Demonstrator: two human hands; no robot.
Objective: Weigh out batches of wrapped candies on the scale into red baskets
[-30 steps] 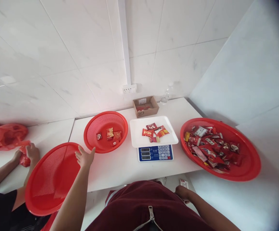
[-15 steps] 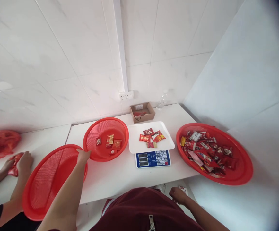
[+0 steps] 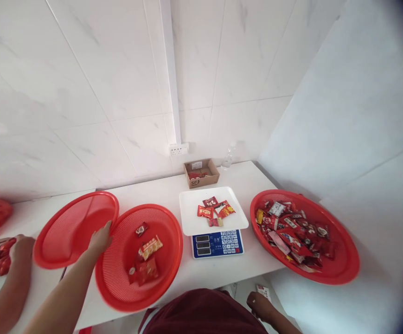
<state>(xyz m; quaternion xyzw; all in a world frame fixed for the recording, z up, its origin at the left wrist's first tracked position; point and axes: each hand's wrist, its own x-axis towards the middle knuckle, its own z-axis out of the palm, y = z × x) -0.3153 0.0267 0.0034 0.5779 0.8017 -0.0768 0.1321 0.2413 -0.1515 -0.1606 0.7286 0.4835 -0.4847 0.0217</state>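
My left hand (image 3: 100, 239) grips the left rim of a red mesh basket (image 3: 168, 273) that holds several wrapped candies (image 3: 147, 257) and lies tilted at the table's front edge. Just behind the hand an empty red basket (image 3: 72, 227) overlaps that rim. My right hand (image 3: 259, 306) hangs low beyond the table's front edge. Its fingers are curled, and a small packet (image 3: 263, 291) shows at its fingertips. I cannot make out whether it holds the packet.
A blue scale (image 3: 217, 243) carries a white tray (image 3: 190, 222) with a few candies (image 3: 215, 211). A big red basket (image 3: 343, 266) full of candies stands to the right. A cardboard box (image 3: 201, 172) and a clear bottle (image 3: 227, 159) stand by the wall. Another person's hands (image 3: 3, 257) hold red wrapping at far left.
My left hand closed on the candy basket's rim and drew it toward me, and the candies slid forward. The empty basket now sits behind it. The view tilted upward.
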